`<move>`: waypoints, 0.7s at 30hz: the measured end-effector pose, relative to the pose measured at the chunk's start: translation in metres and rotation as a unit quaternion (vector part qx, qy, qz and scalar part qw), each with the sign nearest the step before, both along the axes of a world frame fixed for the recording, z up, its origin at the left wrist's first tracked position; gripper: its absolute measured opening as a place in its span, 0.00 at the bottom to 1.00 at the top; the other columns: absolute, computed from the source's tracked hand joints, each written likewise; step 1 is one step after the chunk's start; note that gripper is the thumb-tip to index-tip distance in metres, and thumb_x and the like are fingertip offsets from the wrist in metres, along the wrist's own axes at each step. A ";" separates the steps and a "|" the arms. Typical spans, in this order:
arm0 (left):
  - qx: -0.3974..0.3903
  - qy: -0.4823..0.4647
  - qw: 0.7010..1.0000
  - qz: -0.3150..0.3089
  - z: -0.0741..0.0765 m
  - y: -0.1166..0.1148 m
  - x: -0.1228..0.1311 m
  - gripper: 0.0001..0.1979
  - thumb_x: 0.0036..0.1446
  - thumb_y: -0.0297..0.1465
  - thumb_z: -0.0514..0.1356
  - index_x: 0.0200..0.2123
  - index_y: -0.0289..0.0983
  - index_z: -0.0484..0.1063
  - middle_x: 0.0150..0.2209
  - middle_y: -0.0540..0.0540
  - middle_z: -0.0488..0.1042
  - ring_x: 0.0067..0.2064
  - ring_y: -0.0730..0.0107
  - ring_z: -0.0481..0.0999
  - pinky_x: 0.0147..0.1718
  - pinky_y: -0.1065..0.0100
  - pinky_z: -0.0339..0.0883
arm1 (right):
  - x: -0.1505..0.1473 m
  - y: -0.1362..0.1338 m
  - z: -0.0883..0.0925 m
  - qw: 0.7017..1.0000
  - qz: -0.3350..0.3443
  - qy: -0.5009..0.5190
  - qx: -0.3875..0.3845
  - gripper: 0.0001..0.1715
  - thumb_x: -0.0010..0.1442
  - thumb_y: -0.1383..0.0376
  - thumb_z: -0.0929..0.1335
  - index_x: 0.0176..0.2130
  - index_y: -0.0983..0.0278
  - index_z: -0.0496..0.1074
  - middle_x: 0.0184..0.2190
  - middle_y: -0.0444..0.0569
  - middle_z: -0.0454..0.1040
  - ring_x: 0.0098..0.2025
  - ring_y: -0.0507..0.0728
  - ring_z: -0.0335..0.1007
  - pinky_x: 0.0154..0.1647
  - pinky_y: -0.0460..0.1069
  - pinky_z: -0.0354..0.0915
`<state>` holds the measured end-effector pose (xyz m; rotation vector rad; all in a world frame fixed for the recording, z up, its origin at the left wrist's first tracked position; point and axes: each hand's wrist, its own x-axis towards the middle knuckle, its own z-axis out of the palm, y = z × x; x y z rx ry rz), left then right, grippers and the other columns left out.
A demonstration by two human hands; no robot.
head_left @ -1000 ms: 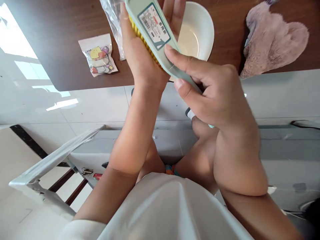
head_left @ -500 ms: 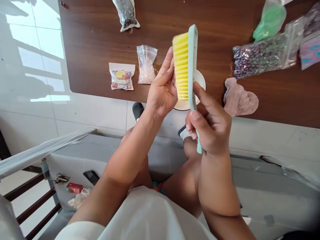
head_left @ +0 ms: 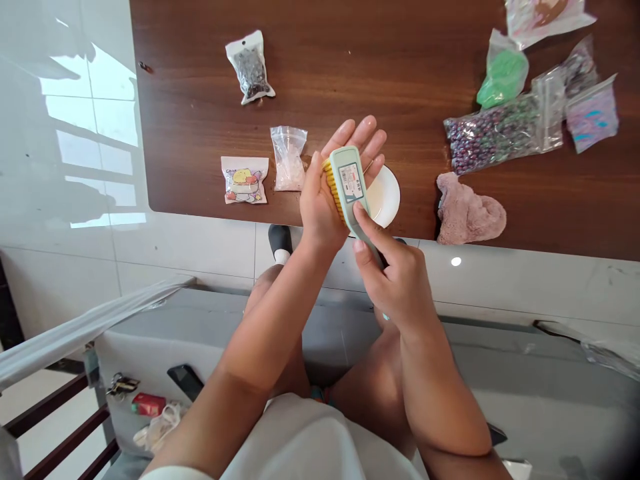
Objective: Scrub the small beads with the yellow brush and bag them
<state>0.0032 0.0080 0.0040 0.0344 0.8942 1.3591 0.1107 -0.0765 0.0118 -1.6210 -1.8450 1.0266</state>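
A pale green brush (head_left: 346, 167) with yellow bristles is in my right hand (head_left: 397, 277), which is closed round its handle with the index finger along the back. A printed label shows on the brush's back. My left hand (head_left: 323, 200) lies palm up beneath it, fingers stretched out, the bristles against the palm. Behind the hands a white plate or shallow bowl (head_left: 390, 200) stands at the table's near edge, partly covered. Just left of my left hand is a zip bag of pale pinkish chunks (head_left: 289, 163).
On the wooden table (head_left: 350, 80) lie a cartoon-printed packet (head_left: 245, 181), a bag of dark bits (head_left: 250, 67), a pink fluffy cloth (head_left: 470, 210), a bag of purple beads (head_left: 493, 137) and a green bag (head_left: 505, 73). A phone (head_left: 185, 381) rests on the grey seat.
My right hand has turned the brush from edge-on to bristles down, onto my left palm. My left hand has rolled flat, palm up. The view has shifted a little.
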 end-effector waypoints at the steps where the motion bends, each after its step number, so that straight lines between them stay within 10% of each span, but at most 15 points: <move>1: 0.016 -0.005 1.000 -0.001 0.000 -0.002 0.001 0.26 0.76 0.40 0.38 0.61 0.45 0.71 0.60 0.51 0.77 0.70 0.59 0.67 0.64 0.57 0.69 | -0.001 0.002 -0.001 1.000 -0.006 -0.010 0.014 0.30 0.69 0.66 0.64 0.69 0.58 0.67 0.33 0.45 0.83 0.23 0.52 0.61 0.29 0.49 0.65; 21: -0.003 -0.032 0.999 -0.016 -0.005 0.003 -0.011 0.24 0.75 0.42 0.42 0.54 0.40 0.74 0.52 0.44 0.80 0.66 0.58 0.73 0.57 0.65 0.74 | -0.003 0.005 -0.002 0.999 0.010 -0.024 0.035 0.30 0.69 0.67 0.65 0.68 0.58 0.68 0.35 0.45 0.84 0.23 0.50 0.58 0.28 0.47 0.61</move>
